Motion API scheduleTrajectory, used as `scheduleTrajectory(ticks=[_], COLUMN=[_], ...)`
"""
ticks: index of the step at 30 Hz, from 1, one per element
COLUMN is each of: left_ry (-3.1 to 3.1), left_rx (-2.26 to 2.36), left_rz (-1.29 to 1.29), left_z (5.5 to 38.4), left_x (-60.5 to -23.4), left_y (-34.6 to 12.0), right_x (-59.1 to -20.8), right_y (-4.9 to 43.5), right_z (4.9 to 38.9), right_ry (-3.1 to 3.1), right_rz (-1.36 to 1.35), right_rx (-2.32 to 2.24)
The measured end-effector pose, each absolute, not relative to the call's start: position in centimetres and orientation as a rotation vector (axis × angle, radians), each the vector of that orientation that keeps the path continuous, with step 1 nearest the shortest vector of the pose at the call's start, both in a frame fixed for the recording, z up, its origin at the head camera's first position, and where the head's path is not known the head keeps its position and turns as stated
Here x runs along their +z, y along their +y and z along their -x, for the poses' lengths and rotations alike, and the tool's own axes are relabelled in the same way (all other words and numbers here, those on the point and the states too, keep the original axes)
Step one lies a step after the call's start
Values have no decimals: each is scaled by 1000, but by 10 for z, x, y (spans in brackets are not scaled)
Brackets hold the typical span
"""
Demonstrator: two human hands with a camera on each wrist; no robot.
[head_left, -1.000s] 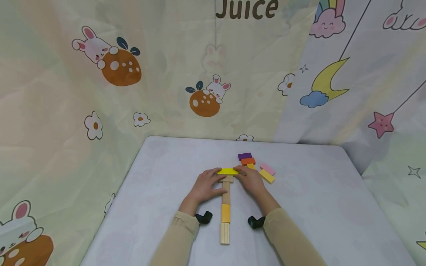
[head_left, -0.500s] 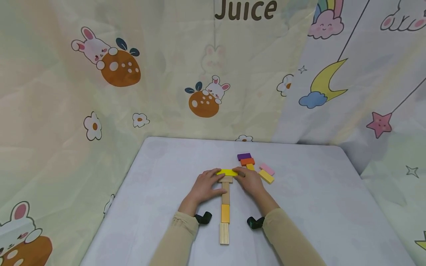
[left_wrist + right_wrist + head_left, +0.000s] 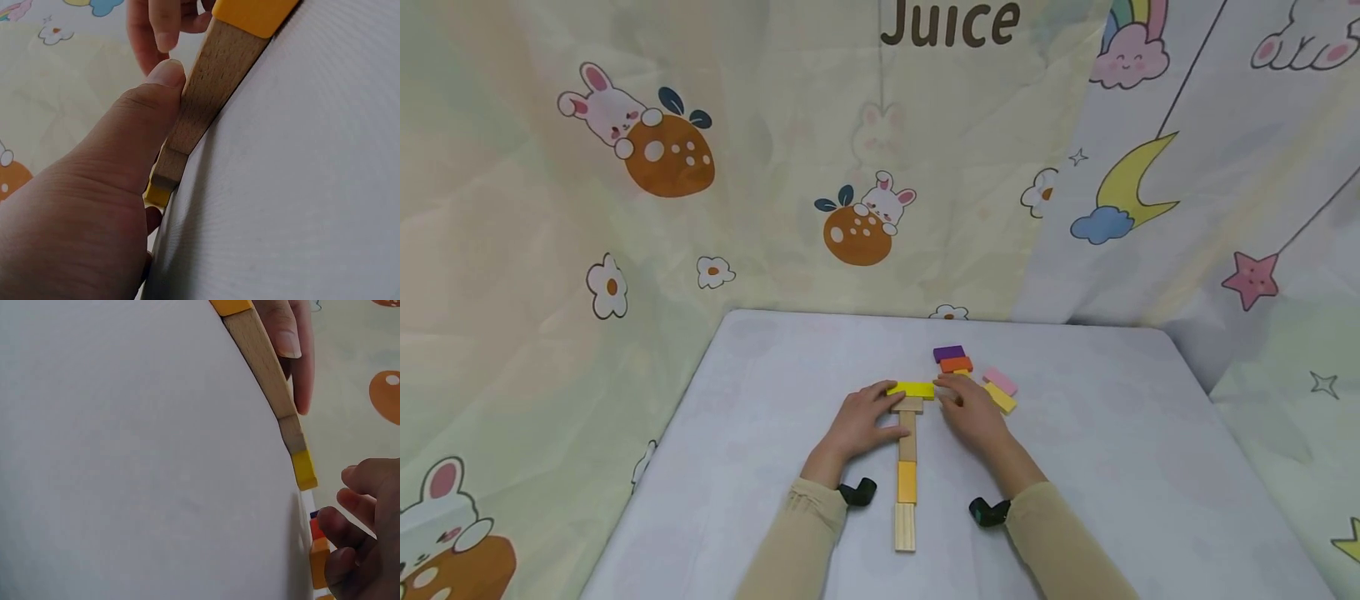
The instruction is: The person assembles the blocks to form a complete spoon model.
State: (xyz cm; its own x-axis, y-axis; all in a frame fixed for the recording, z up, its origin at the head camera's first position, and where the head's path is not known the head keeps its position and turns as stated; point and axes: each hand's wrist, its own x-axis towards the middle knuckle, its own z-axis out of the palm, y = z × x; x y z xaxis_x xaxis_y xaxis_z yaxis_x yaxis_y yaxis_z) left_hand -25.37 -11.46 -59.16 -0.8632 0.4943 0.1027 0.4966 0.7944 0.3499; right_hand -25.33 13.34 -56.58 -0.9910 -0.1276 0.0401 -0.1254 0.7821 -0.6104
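A bright yellow block point(image 3: 917, 390) lies crosswise at the far end of a row of toy blocks. Below it in the row come a short plain wooden block point(image 3: 910, 406), a longer plain one point(image 3: 907, 447), an orange-yellow block point(image 3: 907, 482) and a grooved pale piece point(image 3: 905, 527). My left hand point(image 3: 854, 422) reaches from the left, fingertips at the yellow block's left end; its thumb point(image 3: 165, 78) rests beside the longer wooden block. Just off the yellow block's right end is my right hand point(image 3: 976, 412), its fingers loosely bent with nothing between them, as the right wrist view shows.
Behind the right hand lie loose purple point(image 3: 949, 354) and orange-red point(image 3: 957, 365) blocks. Next to them are a pink block point(image 3: 1001, 382) and a partly covered yellow-orange one point(image 3: 1002, 399). The white table point(image 3: 1097, 433) ends at a patterned cloth backdrop point(image 3: 760, 167).
My right hand has let go of the yellow block's right end and drawn a little to the right. The yellow block has shifted slightly toward the short wooden block. My left hand stays put.
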Motion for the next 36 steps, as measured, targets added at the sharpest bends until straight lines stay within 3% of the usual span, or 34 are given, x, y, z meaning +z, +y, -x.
scheduleTrajectory(ticks=[17, 36], left_ry=[-2969, -2981], left_rx=[-605, -619], left_rz=[818, 775], left_z=[253, 254], left_x=[-592, -594], left_y=[-114, -113], right_x=[-567, -585], right_y=[226, 232], right_z=[226, 224], right_ry=[3050, 3041], right_rz=[-75, -141], right_rx=[-1100, -1009])
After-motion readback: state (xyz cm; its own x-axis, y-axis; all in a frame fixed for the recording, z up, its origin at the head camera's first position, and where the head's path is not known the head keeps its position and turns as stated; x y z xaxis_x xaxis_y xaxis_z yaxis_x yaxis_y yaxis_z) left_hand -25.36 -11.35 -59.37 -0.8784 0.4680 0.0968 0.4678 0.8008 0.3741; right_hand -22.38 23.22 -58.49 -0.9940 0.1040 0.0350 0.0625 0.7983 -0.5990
